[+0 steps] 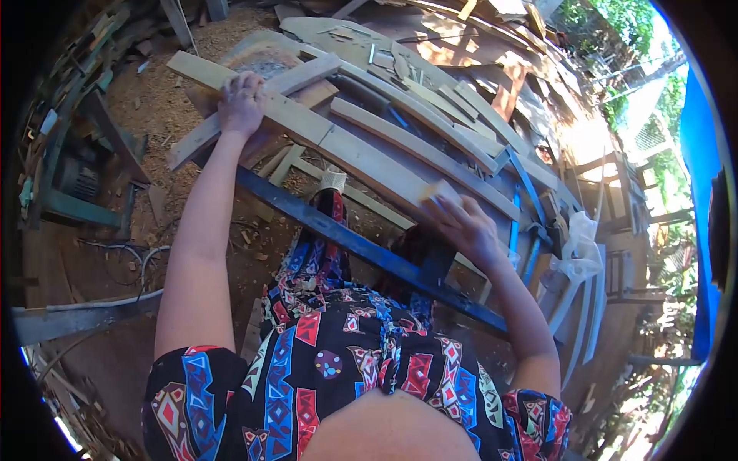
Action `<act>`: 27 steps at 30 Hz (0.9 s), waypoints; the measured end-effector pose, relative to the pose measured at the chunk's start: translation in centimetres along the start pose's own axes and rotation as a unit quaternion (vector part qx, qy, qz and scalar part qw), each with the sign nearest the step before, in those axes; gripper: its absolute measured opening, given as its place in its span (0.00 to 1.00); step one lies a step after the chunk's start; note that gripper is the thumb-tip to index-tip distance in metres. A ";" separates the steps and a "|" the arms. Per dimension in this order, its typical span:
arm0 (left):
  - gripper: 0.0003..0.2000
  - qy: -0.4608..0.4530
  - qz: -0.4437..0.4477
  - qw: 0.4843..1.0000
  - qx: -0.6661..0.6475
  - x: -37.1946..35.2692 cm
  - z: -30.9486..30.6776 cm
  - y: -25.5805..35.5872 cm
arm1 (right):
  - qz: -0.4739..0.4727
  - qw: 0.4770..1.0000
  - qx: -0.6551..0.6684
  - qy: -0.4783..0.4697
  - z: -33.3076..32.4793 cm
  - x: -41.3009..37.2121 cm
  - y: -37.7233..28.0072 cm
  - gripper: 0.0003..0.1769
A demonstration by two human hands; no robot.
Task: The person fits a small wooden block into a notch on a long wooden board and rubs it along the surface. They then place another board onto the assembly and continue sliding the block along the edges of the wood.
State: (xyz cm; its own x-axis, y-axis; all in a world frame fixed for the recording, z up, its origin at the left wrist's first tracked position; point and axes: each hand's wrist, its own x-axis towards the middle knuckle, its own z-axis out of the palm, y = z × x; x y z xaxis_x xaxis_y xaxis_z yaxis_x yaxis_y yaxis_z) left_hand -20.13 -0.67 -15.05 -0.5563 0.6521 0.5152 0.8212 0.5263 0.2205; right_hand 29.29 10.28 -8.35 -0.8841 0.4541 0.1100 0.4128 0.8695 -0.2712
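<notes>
A long pale wooden board (354, 154) runs slantwise across the workbench in front of me. My left hand (243, 104) is on its upper left part, fingers closed over the board where a shorter crossing piece of wood (304, 74) meets it. My right hand (463, 224) is closed around a small yellowish block (438, 192), which touches the board near its right part. The block is slightly blurred. A second plank (423, 154) lies behind the board, about parallel to it.
A dark blue metal bar (330, 229) crosses between the board and my body. Blue clamps (523, 184) and a clear plastic bag (578, 247) are at the right. Wood offcuts (438, 96) lie at the back. Sawdust (154, 100) covers the ground at the upper left.
</notes>
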 end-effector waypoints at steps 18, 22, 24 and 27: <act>0.13 0.012 -0.007 1.000 0.002 0.0 -0.1 0.2 | -0.138 0.986 0.061 0.064 6.2 23.7 -13.5 0.25; 0.14 0.014 0.007 1.000 -0.011 0.0 0.6 -0.3 | -0.105 0.991 0.071 0.052 6.0 22.7 -13.1 0.25; 0.13 0.017 0.016 1.000 -0.007 -0.1 0.7 -0.6 | -0.095 0.991 0.067 0.061 6.3 21.0 -11.9 0.26; 0.13 0.017 0.013 1.000 -0.008 0.0 0.6 -0.5 | -0.069 0.994 0.060 0.059 5.1 15.8 -9.4 0.27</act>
State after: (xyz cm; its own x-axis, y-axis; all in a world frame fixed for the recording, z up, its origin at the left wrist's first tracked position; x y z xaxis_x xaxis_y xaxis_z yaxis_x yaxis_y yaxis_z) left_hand -20.64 -0.59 -15.63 -0.5299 0.6462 0.5492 0.8376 0.4999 0.2201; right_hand 10.29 8.30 -8.91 -0.8954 0.3584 0.2642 0.2545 0.8989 -0.3568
